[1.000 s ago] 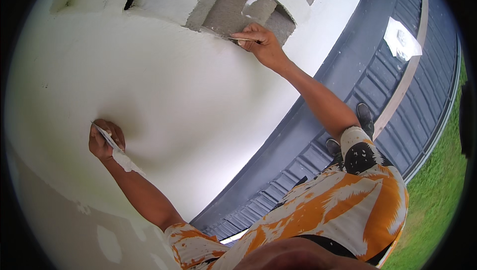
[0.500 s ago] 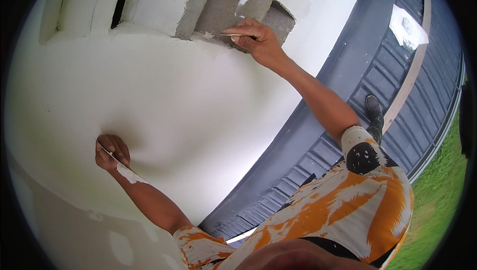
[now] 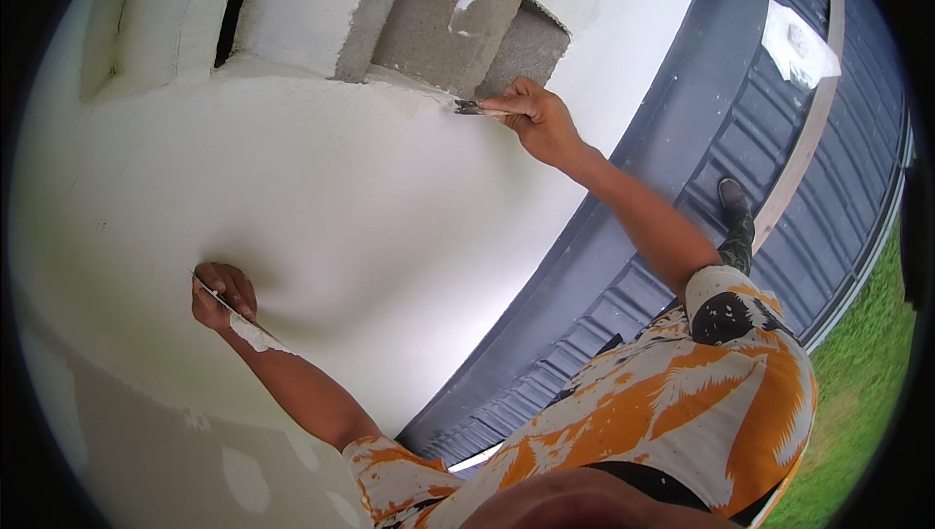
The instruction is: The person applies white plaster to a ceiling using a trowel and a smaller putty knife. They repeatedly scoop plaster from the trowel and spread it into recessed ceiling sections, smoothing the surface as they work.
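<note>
My right hand (image 3: 545, 125) is closed on the handle of a small putty knife (image 3: 471, 108). Its dark blade is at the lower edge of a grey, unplastered recess (image 3: 438, 27) in the white wall (image 3: 370, 188). A white smear (image 3: 466, 3) marks the recess's back. Lower left, my left hand (image 3: 224, 293) grips a thin, flat plate (image 3: 257, 334), seen nearly edge-on, with white filler along it. Whether the plate is a wide scraper or a plain sheet, I cannot tell.
Slatted openings (image 3: 239, 3) run along the wall's top left. A dark ribbed metal roof (image 3: 867, 91) lies to the right, carrying a wooden plank (image 3: 801, 154) and a white sheet (image 3: 799, 47) with a grey lump. My shoe (image 3: 733, 198) rests there; grass (image 3: 862, 373) shows beyond.
My right hand has moved right and slightly down along the recess's lower edge, and the knife's dark blade now shows. My left hand with the plate has hardly moved.
</note>
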The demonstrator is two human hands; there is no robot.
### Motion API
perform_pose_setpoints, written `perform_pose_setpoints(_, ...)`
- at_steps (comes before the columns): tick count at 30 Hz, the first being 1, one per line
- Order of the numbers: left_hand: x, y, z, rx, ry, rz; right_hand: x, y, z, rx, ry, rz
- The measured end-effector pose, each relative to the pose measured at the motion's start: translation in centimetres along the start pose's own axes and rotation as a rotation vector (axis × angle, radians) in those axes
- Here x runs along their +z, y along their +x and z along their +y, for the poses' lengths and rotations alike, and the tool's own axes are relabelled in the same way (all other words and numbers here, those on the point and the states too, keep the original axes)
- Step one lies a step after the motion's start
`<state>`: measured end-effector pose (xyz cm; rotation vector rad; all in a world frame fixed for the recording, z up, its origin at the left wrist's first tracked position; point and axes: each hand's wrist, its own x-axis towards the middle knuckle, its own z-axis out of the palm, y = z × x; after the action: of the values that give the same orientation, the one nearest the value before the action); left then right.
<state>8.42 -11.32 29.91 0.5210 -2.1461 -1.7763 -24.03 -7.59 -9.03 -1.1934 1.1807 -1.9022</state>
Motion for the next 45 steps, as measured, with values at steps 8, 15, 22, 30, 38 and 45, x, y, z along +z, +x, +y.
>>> perform_pose_setpoints(8,7.5,3.0,-16.6,0.092,-0.705,0.67,-1.7,-1.9,-6.4,-0.289,0.208,0.018)
perform_pose_setpoints(15,16.4,7.2,-23.8,-0.062,-1.076,0.776,-2.1,-3.4,-10.0,-0.706,-0.393,-0.186)
perform_pose_setpoints(22,10.7,4.2,-16.2,0.163,-1.04,0.365,-2.6,0.7,-7.0,-0.044,-0.215,-0.139)
perform_pose_setpoints(30,-1.4,-0.6,-7.6,0.071,-0.164,0.455,0.9,9.3,-3.4,0.029,0.155,-0.278)
perform_pose_setpoints(38,-1.4,1.0,-8.2,0.069,-0.179,0.162,1.9,9.5,-1.3,-0.008,0.152,-0.351)
perform_pose_setpoints(45,-0.8,-1.2,-6.8,0.065,-0.01,0.364,0.8,7.9,-3.8,0.072,0.134,-0.135)
